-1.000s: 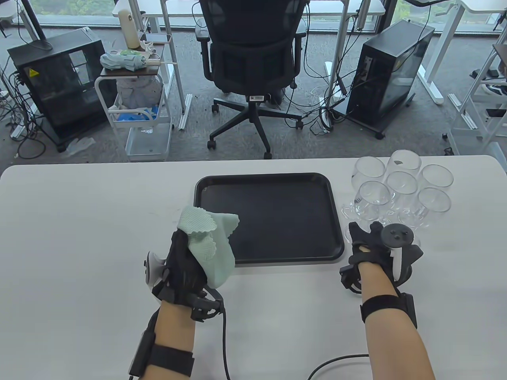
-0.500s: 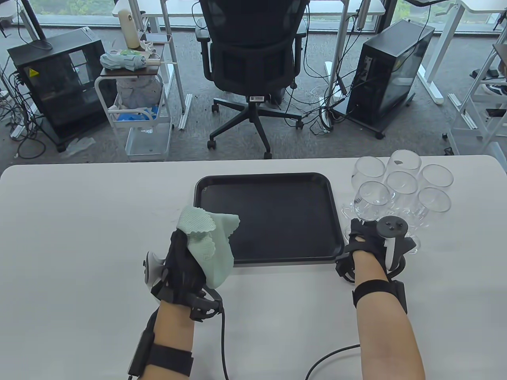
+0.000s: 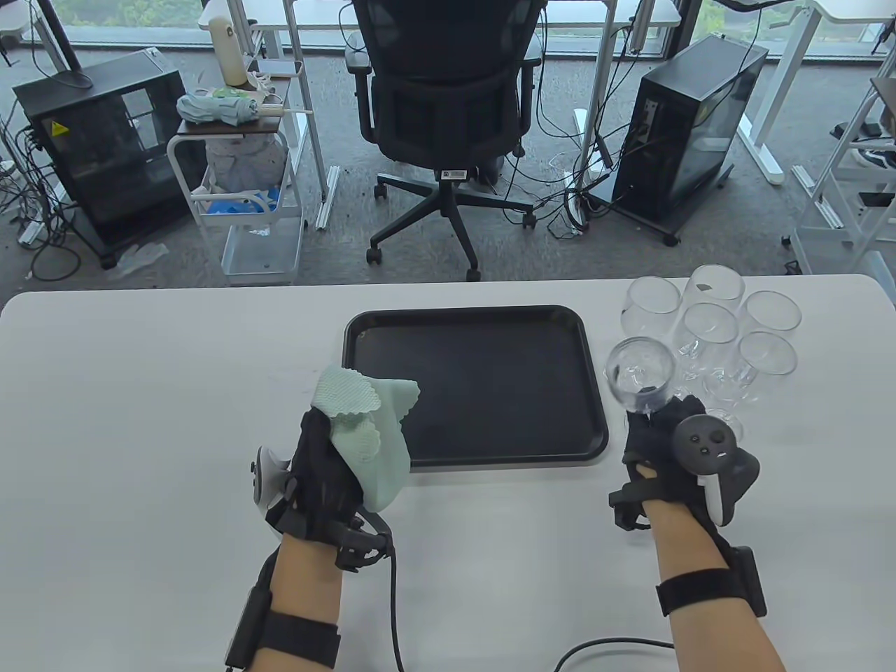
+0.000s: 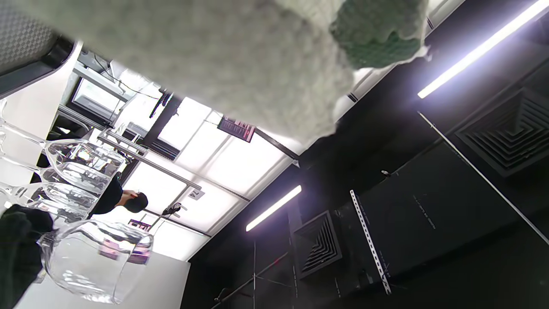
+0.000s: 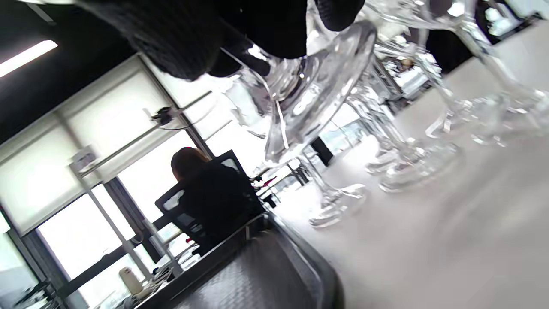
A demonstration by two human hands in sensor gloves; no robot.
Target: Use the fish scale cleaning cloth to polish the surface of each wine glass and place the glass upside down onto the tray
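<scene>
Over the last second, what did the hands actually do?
The right hand took hold of the nearest wine glass by its stem and lifted it off the table, out of the group, toward the person. The left hand kept holding the green cloth; the tray and other five glasses stayed put.

The white desk (image 3: 140, 392) is carrying a black tray (image 3: 476, 448) in its middle. Five wine glasses (image 3: 714, 329) are standing together, upright, near the far right corner, just beside the tray.
</scene>
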